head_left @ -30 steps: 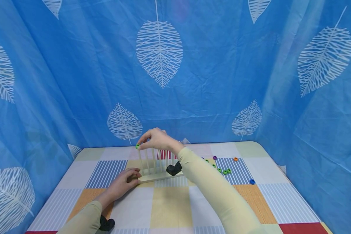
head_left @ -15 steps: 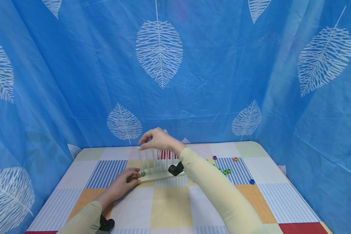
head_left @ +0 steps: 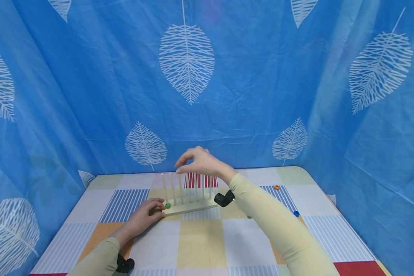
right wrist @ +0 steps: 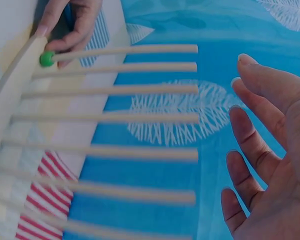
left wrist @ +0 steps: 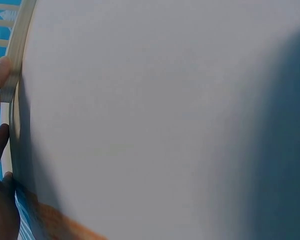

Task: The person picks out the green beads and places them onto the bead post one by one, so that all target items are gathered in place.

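A pale wooden peg rack (head_left: 189, 207) stands on the table, its row of upright pegs rising from a long flat base. My left hand (head_left: 145, 216) grips the left end of that base between thumb and fingers. Around the foot of the leftmost peg sits a green bead (head_left: 167, 206), seen more closely as a green bead (right wrist: 47, 58) beside the left fingers in the right wrist view. My right hand (head_left: 203, 161) hovers above the pegs, apart from them, with loosely bent fingers holding nothing. In the left wrist view, fingertips touch the base's edge (left wrist: 16, 65).
An orange bead (head_left: 276, 187) and a blue bead (head_left: 296, 214) lie on the patchwork tablecloth (head_left: 201, 245) at the right. Part of a green bead (head_left: 250, 217) shows beside the right sleeve, which hides the cloth there. Blue curtains (head_left: 241, 96) enclose the table.
The green bead left my right fingertips at the leftmost peg's top and dropped to its foot. My right hand then moved right, its sleeve covering several loose beads. The left hand stayed put.
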{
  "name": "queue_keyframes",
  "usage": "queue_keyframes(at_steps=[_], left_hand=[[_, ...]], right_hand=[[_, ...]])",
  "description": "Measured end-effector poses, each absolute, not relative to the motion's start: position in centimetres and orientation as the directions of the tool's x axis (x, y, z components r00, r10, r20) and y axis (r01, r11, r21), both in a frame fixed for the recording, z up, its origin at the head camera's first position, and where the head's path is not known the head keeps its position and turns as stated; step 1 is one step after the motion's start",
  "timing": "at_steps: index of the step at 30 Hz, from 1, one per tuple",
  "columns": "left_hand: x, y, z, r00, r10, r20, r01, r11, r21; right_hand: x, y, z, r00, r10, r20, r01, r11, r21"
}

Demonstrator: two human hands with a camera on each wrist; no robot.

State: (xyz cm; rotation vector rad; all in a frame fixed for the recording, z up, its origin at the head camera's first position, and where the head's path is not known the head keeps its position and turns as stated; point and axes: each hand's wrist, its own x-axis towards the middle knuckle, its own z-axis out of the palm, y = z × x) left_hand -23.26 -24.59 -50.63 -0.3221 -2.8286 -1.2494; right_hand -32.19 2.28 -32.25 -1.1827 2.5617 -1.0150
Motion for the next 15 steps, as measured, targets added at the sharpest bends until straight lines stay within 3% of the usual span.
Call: queue_keyframes(at_steps=[15], left_hand=[[-23.4,-24.5,-50.8,-0.979,0.171,0.107,0.195,0.664,0.722]], right_hand=[[-32.9,11.7,-32.3,-0.797,-0.591,0.123,-0.499,0.531,-0.684]])
